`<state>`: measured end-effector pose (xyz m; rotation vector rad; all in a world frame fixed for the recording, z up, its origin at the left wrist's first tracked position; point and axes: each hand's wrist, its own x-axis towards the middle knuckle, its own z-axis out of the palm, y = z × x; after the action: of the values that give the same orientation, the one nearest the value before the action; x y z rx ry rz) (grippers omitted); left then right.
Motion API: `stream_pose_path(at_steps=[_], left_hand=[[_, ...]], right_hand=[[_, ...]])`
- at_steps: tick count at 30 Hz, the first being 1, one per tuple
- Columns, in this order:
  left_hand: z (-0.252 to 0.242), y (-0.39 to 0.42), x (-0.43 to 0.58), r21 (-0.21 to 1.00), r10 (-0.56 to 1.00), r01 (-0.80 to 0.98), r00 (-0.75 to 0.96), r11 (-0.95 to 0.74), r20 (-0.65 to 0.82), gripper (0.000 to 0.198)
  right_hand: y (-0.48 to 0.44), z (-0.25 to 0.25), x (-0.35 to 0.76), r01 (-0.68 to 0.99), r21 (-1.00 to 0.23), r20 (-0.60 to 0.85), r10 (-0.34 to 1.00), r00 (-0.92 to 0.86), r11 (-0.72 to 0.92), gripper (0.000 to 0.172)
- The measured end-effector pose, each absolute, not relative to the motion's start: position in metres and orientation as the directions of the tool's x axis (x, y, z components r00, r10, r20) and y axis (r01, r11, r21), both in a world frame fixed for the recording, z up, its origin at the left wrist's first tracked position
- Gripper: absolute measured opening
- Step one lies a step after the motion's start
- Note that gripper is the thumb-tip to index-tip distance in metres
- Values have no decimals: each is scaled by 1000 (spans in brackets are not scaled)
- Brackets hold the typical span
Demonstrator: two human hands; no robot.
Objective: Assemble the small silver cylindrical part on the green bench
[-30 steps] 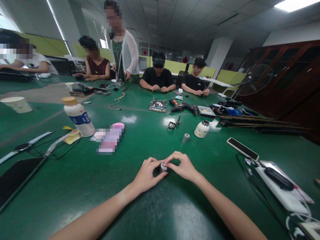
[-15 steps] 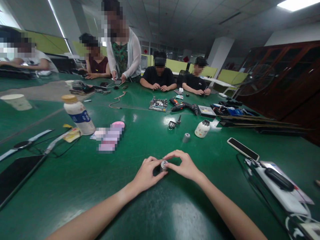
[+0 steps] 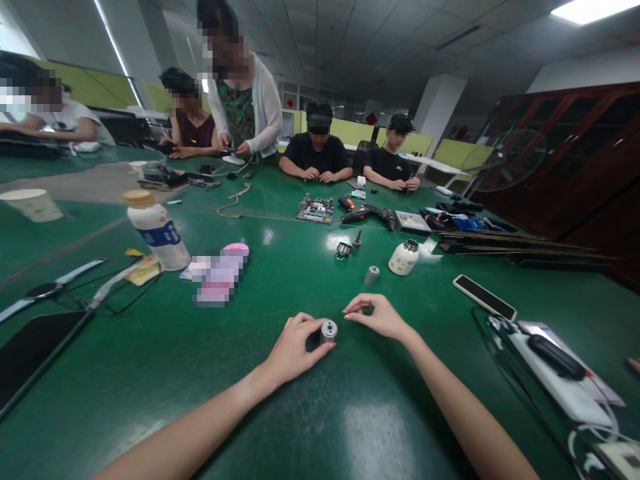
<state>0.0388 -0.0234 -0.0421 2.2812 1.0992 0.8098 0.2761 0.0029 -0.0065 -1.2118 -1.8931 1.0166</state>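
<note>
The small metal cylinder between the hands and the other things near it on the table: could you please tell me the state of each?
Small metal cylinder: upright on the table, gripped by the left hand.
Right hand: off the cylinder, fingertips pinched.
Second metal cylinder: standing alone, untouched.
White jar: upright.
White bottle: upright, capped.
Phone: flat, screen dark.

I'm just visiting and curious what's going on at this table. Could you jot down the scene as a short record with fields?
Left hand: left hand grips a small metal cylinder on the green table
Right hand: right hand is off the cylinder, fingertips pinched, nothing visible in its grip
Nearby parts: second small cylinder, white jar
Left side: white bottle
Right side: phone
Others: several people at the far edge
</note>
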Motion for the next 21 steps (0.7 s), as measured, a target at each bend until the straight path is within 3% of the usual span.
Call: stream_pose_path(at_steps=[4, 9, 14, 21], left_hand=[[-41, -23, 38, 642, 811, 525, 507, -559, 292, 32], [-43, -23, 38, 640, 812, 528, 505, -559, 292, 33], [-43, -23, 38, 630, 810, 531, 497, -567, 309, 34], [-41, -24, 38, 636, 812, 531, 504, -560, 294, 33]], right_hand=[[14, -28, 290, 426, -879, 40, 924, -380, 213, 35], [17, -36, 295, 439, -869, 44, 919, -392, 229, 40], [14, -30, 288, 411, -880, 85, 931, -354, 236, 32], [-12, -2, 250, 363, -861, 267, 924, -273, 356, 19]])
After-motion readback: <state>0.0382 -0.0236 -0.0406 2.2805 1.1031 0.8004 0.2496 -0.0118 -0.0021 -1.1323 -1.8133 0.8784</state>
